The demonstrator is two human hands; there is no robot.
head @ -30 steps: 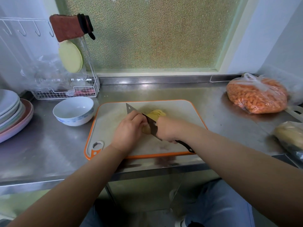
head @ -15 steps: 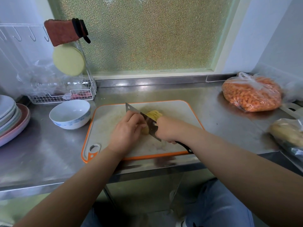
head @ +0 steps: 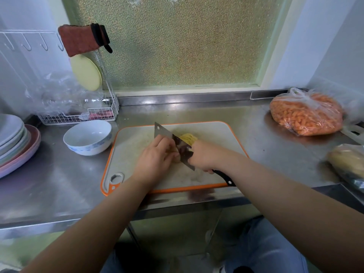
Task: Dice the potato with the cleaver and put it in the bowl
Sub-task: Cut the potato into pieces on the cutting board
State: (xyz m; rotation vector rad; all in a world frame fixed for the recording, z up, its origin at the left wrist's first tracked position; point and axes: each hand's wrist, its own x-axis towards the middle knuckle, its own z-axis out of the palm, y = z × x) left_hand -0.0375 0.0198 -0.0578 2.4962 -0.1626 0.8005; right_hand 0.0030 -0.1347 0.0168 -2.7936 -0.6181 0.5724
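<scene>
Potato point(head: 188, 138) at frame ctr on cutting board point(head: 137, 142), part cut. R hand point(head: 203, 157) wrapped round cleaver point(head: 173, 143) handle; L hand point(head: 155, 161) fingers curled, pinning the uncut piece. Likely firm but wet/slippery, hold w/ knuckles back. Bowl point(head: 88, 137) left of board, looks empty.

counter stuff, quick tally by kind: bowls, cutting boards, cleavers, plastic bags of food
bowls: 1, white bowl
cutting boards: 1, orange-rimmed cutting board
cleavers: 1, cleaver, gripped by the right hand
plastic bags of food: 2, orange bag and yellowish bag at the right edge
total: 5
</scene>
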